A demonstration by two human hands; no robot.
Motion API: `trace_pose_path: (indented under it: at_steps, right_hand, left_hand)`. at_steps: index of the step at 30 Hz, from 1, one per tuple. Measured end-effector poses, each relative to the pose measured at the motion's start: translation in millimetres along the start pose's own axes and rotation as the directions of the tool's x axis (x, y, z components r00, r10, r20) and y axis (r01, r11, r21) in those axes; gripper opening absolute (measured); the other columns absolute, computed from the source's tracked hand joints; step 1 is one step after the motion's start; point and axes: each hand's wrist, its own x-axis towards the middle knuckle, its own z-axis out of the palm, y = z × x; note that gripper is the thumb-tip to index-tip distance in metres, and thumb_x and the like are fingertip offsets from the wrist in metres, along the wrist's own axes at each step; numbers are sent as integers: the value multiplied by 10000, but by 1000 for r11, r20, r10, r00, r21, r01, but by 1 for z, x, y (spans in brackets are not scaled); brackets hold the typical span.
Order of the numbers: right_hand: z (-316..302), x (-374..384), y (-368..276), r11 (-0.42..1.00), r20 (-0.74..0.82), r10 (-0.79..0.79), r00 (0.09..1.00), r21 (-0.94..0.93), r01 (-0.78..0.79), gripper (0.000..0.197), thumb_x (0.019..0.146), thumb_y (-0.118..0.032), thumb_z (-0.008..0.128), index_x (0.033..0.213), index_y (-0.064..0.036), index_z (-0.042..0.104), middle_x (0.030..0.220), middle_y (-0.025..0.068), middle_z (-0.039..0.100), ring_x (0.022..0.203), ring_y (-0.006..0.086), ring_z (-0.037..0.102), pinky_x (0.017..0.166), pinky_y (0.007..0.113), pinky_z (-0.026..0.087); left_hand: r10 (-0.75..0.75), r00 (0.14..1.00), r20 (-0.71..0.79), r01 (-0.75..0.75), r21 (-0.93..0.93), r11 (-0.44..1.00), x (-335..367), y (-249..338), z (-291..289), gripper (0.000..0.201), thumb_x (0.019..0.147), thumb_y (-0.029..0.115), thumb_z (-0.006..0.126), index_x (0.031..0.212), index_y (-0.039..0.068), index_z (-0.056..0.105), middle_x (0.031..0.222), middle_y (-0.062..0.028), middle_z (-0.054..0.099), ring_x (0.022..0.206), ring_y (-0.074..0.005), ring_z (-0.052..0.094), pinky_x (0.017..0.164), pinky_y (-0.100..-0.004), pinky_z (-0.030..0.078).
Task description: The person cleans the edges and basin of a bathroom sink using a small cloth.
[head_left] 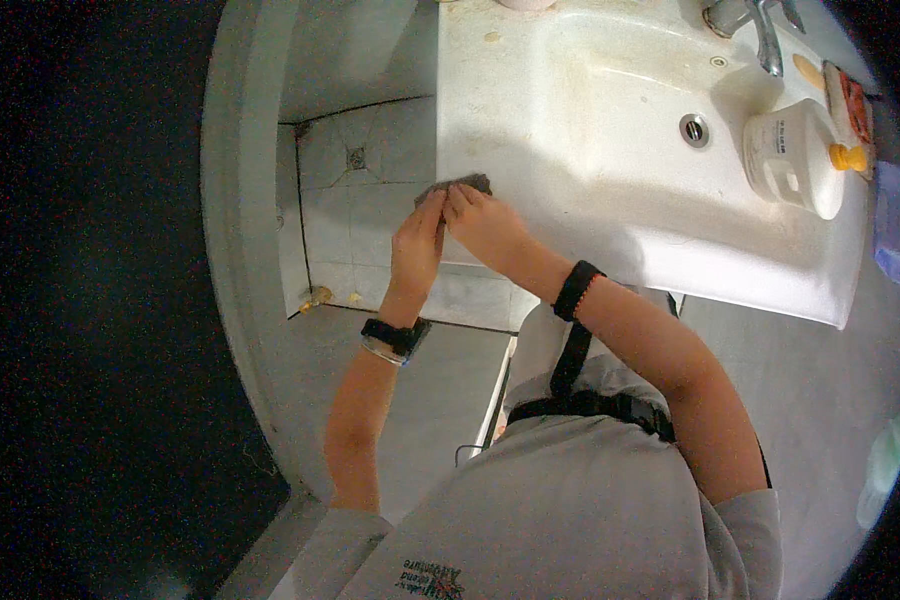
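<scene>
A crumpled dark grey cloth (478, 184) is pinched between both hands at the left front corner of the white washbasin (485, 120). My left hand (417, 245) grips its left end just off the basin's edge, fingers pressed together. From the right, my right hand (490, 225) has its fingers closed on the same cloth, over the corner of the rim. The fingers hide part of the cloth, so its exact weave cannot be made out.
A white jug with a yellow cap (782, 150) stands at the basin's right, near the drain hole (694, 130). Behind are a metal tap (767, 45), a yellowish soap bar (808, 70) and a red packet (852, 105). A floor drain (356, 158) lies in grey tiles at left.
</scene>
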Motion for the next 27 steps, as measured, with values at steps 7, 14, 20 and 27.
trace_pose_path:
  at_steps: [7,14,20,27]
  right_hand:
    - [7,14,10,999,-53,35,998,-19,-36,220,657,-97,560,832,29,601,850,137,585,778,214,570,649,275,503]
    - [3,-2,0,997,-13,-55,998,-46,55,212,659,-91,560,831,24,606,835,124,574,785,217,569,643,278,508]
    - [2,13,7,998,-4,50,999,36,-50,195,666,-89,560,820,22,604,840,123,576,802,233,571,639,296,515]
    - [-12,11,11,999,110,39,993,6,-40,228,674,-53,547,884,27,588,937,111,562,895,220,556,674,262,514]
  left_hand:
    - [-24,1000,10,24,-35,999,22,1,-1,438,707,-52,568,1125,68,522,1014,-164,583,840,-330,587,711,-363,485]
    - [-92,996,19,93,-42,995,2,6,-2,433,708,-56,556,1123,63,526,994,-160,591,822,-332,587,701,-359,483]
    - [-66,998,9,66,-33,997,18,2,-3,434,712,-64,538,1127,62,524,996,-160,592,847,-332,584,719,-365,480]
    - [-63,994,90,60,43,997,21,5,-1,407,720,-44,540,1116,47,518,1039,-152,578,924,-320,566,772,-359,474]
